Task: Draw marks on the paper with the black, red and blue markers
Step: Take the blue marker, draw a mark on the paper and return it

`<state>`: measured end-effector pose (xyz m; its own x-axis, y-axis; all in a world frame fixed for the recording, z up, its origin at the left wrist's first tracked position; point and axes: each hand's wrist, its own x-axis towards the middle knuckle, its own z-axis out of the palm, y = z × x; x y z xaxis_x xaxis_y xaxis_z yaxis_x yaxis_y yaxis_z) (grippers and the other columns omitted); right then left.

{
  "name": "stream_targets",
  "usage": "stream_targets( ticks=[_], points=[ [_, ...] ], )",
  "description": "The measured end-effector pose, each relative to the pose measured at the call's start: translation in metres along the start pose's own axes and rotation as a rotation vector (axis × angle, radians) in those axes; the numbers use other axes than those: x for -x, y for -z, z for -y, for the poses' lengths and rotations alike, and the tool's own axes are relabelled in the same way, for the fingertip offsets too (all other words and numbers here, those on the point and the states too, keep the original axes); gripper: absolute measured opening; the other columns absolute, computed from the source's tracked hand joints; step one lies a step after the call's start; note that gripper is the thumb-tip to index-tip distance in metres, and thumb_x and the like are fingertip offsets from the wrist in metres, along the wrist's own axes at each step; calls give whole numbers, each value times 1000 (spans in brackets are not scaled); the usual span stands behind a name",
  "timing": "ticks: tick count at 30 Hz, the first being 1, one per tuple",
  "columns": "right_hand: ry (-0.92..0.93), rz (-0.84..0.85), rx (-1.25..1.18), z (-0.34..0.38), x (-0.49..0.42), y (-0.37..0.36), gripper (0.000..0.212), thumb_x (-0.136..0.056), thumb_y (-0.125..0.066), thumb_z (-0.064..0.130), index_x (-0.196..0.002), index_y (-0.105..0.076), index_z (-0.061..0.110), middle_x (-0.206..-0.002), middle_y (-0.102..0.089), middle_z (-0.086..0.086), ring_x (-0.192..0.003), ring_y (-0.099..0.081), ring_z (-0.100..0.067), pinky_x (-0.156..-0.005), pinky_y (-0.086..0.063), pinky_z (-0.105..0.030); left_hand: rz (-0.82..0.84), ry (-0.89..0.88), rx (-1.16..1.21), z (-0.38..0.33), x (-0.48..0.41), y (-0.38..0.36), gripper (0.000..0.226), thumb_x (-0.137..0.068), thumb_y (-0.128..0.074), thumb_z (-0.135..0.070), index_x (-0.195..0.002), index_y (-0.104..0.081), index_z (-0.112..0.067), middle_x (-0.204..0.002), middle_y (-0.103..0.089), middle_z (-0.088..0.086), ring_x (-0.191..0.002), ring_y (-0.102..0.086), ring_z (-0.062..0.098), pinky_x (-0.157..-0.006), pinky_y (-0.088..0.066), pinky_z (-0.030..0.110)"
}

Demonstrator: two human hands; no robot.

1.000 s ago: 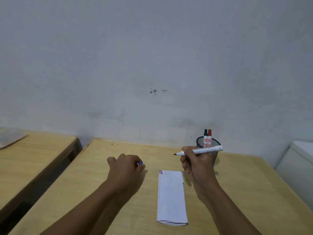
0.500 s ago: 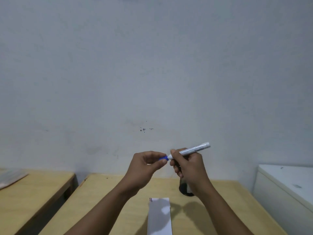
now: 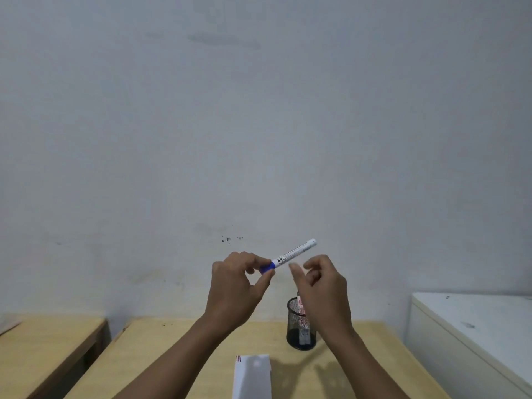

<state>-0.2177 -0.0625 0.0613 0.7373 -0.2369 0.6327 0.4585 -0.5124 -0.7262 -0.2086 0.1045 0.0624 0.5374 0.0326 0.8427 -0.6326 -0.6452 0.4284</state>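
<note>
Head view, and both my hands are up in the middle of the frame against the pale wall. My left hand (image 3: pixel 234 286) has thumb and fingers pinched on the blue cap end of one blue marker (image 3: pixel 289 256), whose white barrel slants up toward the right. My right hand (image 3: pixel 324 286) sits just right of it, fingers loosely curled and spread apart, gripping nothing, clear of the barrel. So that is one marker in the air, held by one hand only.

Down below, lower centre, one strip of white paper (image 3: pixel 252 377) lies on the wooden table (image 3: pixel 178 352), running off the bottom edge. At its top left corner I count short marks (image 3: pixel 238 358), red and dark, packed close; the exact number I cannot make out. Right of the paper and a little further back stands one black mesh pen cup (image 3: pixel 296 326), partly behind my right wrist. White marker barrels with red print show inside it, but I cannot count them from here.

Lower left of the frame holds a second wooden table (image 3: pixel 49 341), apart from mine. Lower right shows one white cabinet top (image 3: pixel 475 321).
</note>
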Motion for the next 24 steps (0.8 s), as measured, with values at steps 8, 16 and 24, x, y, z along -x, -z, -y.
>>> stream_targets(
  ticks=[8,16,24],
  points=[
    [336,28,281,-54,-57,-2,15,-91,-72,19,-104,-68,16,-104,-60,3,-89,-62,-12,-66,-53,-21,67,-113,-5,2,-30,-51,30,-79,-78,-42,-106,-72,-31,-91,-73,-15,-79,-63,3,-83,-50,48],
    [40,106,115,-97,-97,-4,46,-99,-59,16,-138,-40,30,-101,-61,6,-81,-67,-7,-69,-58,-26,465,68,-210,40,-29,-105,60,-80,-69,-60,-131,-51,-36,-122,-62,-14,-110,-54,7,-99,-36,40],
    [-93,277,300,-172,-117,-35,44,-98,-58,12,-133,-44,35,-101,-61,1,-76,-65,-15,-72,-60,-36,886,141,-405,74,-21,-182,102,-67,-69,-73,-149,-28,-29,-153,-38,-1,-137,-32,23,-109,-24,51]
  ],
)
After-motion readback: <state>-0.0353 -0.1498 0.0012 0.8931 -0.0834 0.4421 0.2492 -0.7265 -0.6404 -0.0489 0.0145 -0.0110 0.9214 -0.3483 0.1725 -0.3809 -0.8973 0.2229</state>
